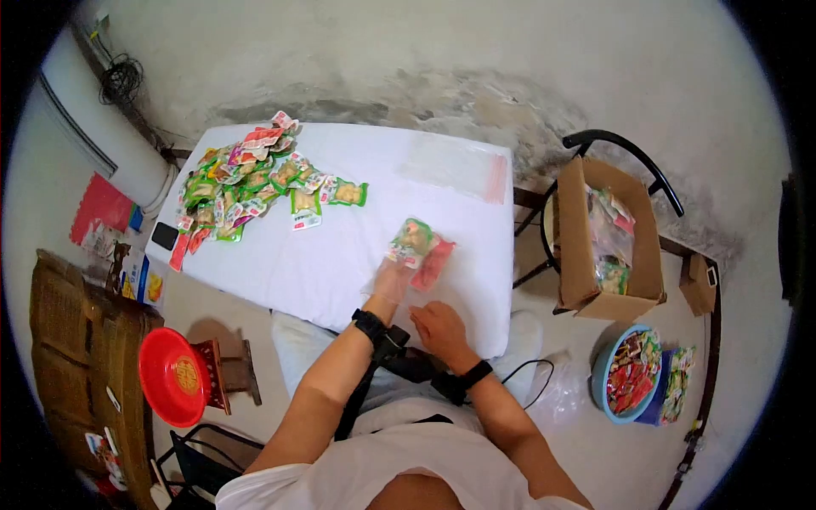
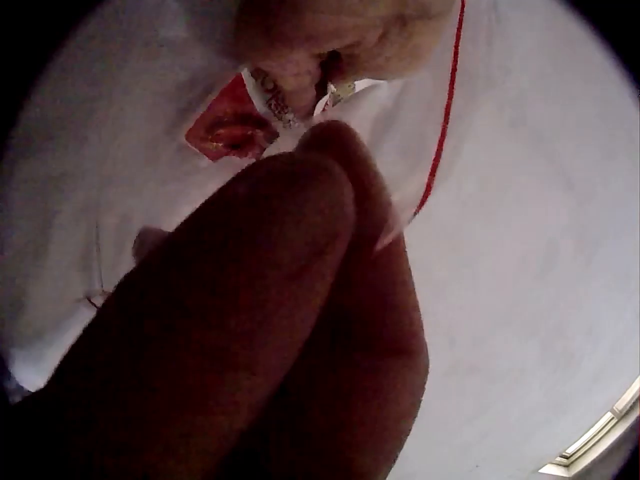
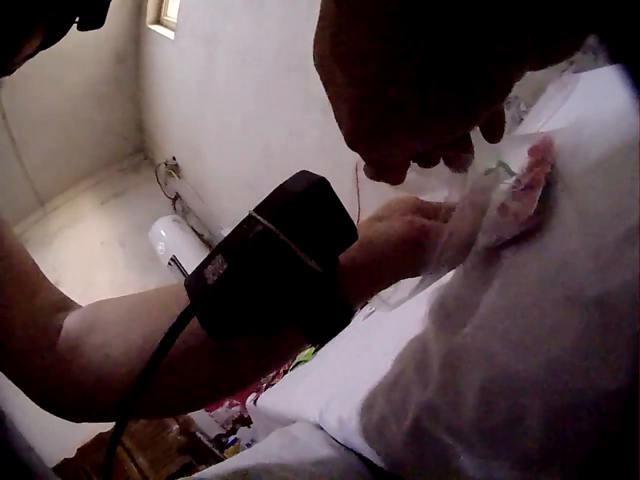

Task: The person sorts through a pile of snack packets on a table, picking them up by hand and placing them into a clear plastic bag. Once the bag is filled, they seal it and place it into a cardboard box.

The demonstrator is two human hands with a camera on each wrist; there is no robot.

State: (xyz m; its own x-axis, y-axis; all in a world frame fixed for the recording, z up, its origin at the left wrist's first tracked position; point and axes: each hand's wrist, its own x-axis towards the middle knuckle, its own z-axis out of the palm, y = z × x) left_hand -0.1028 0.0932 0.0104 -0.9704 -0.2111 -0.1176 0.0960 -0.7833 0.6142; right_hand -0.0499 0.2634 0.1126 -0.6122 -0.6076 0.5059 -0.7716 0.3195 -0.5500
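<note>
My left hand [image 1: 391, 276], inside a clear plastic bag [image 3: 468, 225], grips a green snack packet [image 1: 414, 240] over the right half of the white-covered table [image 1: 340, 272]. Beside it, a red packet [image 1: 433, 265] shows through the film. In the left wrist view, the bag's red seal line [image 2: 448, 105] runs down past the fingers. Close by, near the table's front edge, my right hand [image 1: 439, 329] is drawn up to the bag. Its thumb and finger [image 2: 340, 170] pinch the clear film in the left wrist view.
A heap of snack packets [image 1: 238, 191] covers the table's far left, with a black phone [image 1: 165, 235] beside it. Flat clear bags [image 1: 450, 161] lie back right. Right of the table stand a cardboard box [image 1: 574, 238] on a chair and a blue basin [image 1: 600, 387] of packets.
</note>
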